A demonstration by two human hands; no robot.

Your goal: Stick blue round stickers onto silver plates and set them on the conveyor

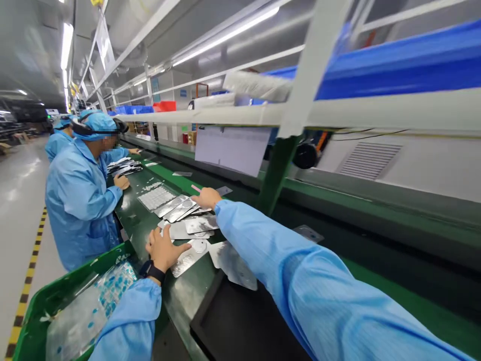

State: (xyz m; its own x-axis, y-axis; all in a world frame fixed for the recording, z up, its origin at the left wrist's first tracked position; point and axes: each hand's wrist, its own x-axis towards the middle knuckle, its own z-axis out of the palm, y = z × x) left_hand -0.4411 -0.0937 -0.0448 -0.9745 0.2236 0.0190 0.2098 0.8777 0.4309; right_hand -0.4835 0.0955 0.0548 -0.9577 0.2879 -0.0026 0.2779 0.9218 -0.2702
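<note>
My left hand (162,248) rests with curled fingers on the dark work surface, its thumb lying on a silvery plate in clear wrap (190,256). My right hand (205,196) reaches far forward over a fan of similar wrapped plates (176,208), fingers bent and a pink-tipped finger stretched out; it touches the top of the stack. More wrapped plates (199,224) lie between both hands. A sheet of small white stickers (155,197) sits just beyond the fan.
A green crate (56,293) with bagged parts stands at my lower left. A black tray (240,321) lies under my right arm. Two people in blue coats (78,195) work further along the green conveyor (169,175). A paper sheet (231,148) hangs from the overhead rack.
</note>
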